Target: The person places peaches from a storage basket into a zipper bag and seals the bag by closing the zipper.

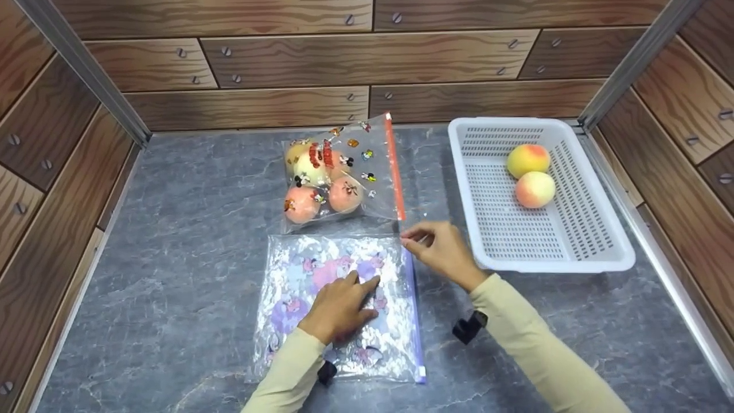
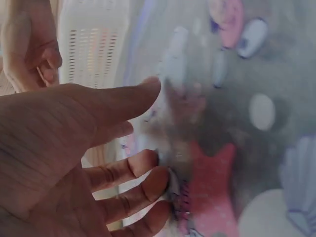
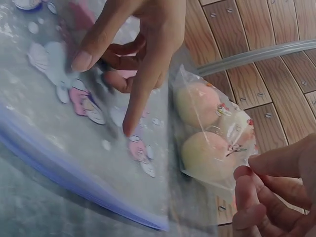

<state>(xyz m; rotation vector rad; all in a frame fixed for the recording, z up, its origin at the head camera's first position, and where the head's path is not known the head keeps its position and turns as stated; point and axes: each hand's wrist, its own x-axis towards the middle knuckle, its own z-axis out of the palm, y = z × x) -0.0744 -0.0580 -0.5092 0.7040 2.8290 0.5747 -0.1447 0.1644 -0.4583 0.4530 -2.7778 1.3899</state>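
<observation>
A broad stretch of table (image 1: 172, 241) lies left of the flat bag (image 1: 312, 269), on which the left hand (image 1: 342, 307) rests, fingers loose. The filled bag (image 1: 338, 178) lies just beyond. At the flat bag's far corner, the right hand's (image 1: 442, 250) thumb and finger meet; I cannot tell whether they grip anything. A narrower strip separates the bags from the basket (image 1: 573, 265). The tabletop is grey, marbled, edged by plank-patterned walls (image 1: 373, 57).

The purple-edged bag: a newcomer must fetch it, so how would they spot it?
Find the white basket on the grey tabletop, then look left. The purple-edged bag is the nearer of two bags, beneath the left hand. Its flatness and purple strip set it apart from the red-edged bag, which bulges with fruit.
</observation>
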